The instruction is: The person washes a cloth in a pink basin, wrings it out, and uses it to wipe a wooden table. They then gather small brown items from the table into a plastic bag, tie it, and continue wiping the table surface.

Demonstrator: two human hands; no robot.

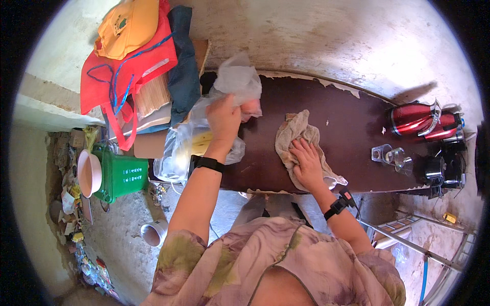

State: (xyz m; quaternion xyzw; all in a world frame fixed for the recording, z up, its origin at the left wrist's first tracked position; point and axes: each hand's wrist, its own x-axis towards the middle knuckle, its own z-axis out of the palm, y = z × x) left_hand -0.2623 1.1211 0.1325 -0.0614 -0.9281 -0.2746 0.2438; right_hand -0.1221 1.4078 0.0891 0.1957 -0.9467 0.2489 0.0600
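My left hand (223, 119) is closed on a translucent plastic bag (238, 79) at the left part of the dark brown table (260, 164). Something pinkish shows through the bag just right of my fist. Below my left forearm lies more clear plastic (174, 153), with something yellow under it. My right hand (307, 162) presses flat, fingers spread, on a crumpled greyish-brown cloth (296, 132) near the table's front edge. Whether its fingers grip any of the cloth cannot be told.
Clear plastic cups (394, 157) lie at the right, before red metallic kettles (411, 118) and a black appliance (435, 168). At the left stand a stack of paper (154, 95) under a red bag (126, 72), a green bin (124, 172) and a pink basin (89, 173).
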